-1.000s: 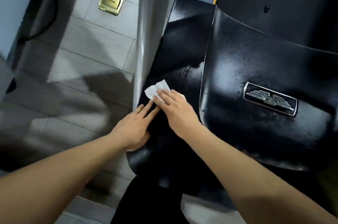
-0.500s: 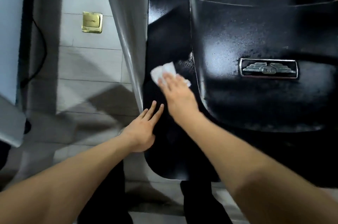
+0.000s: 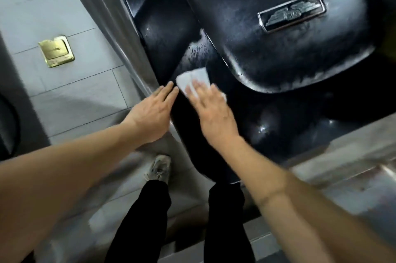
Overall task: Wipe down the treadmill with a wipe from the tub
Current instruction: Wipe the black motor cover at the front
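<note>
View from the head camera, looking down. Nearest the camera, two legs in black trousers (image 3: 227,217) stand on the grey tiled floor (image 3: 70,89), with one pale shoe (image 3: 159,169) visible at the end of the left leg. Both bare forearms reach forward from the lower corners of the frame.

The left hand (image 3: 151,112) lies flat, fingers straight and close together, its fingertips resting at the edge where the silver upright (image 3: 120,33) meets the black treadmill cover (image 3: 289,59); it holds nothing. Just to its right, the right hand (image 3: 214,110) presses a white wipe (image 3: 191,79) against the glossy black surface with straight, slightly spread fingers. The wipe is folded, partly hidden under the fingers, and protrudes beyond the fingertips; a small white edge also shows at the hand's right side. The wipe sits on the lower black panel, immediately below the rounded rim of the raised cover section.

Beyond the hands, the black cover shows a speckled, streaky sheen. A rectangular metal badge (image 3: 291,12) with a winged emblem is fixed on the raised section, toward upper right. To the left, set into the floor well apart from the treadmill, is a square brass floor plate (image 3: 56,50). The frame is somewhat motion-blurred at lower right.
</note>
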Tool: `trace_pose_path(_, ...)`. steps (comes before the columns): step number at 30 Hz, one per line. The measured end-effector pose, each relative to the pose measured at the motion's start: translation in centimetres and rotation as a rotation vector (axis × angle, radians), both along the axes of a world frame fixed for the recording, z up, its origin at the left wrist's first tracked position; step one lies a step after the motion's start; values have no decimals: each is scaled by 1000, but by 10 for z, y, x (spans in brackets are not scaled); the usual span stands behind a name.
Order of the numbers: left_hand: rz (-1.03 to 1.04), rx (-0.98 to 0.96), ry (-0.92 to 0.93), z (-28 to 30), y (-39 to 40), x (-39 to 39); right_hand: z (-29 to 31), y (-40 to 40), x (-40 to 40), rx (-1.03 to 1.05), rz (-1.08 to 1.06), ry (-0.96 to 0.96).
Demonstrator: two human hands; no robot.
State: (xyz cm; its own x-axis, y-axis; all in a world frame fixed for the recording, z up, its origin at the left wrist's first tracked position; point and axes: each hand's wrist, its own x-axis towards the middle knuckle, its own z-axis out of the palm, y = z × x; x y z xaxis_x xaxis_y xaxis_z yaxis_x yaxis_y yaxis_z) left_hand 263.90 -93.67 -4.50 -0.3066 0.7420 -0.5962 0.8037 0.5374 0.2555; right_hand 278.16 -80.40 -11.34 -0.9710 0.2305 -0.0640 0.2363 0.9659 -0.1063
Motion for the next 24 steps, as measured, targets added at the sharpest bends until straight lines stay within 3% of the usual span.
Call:
trace_pose_path(4,-55,77,-54,-13,2,2,-4,-47,82,-100,205,-170)
trace_pose_path(6,-85,104,-72,-19,4,8,-7,-34,89,-132,238,-153)
trace_pose_path(8,-127,101,-77,-28,4,14,-10,-8,75,-126,165,-111)
trace_pose_path(12,-12,22,-126,-35,1,15,-1,43,16,-74,-128,74)
trace_pose_path(16,-10,11,-137,-33,4,7,-5,20,22,-114,-225,208)
trace_pose_path(24,31,-14,-98,-37,2,23,-38,-93,189,-228,161,-27)
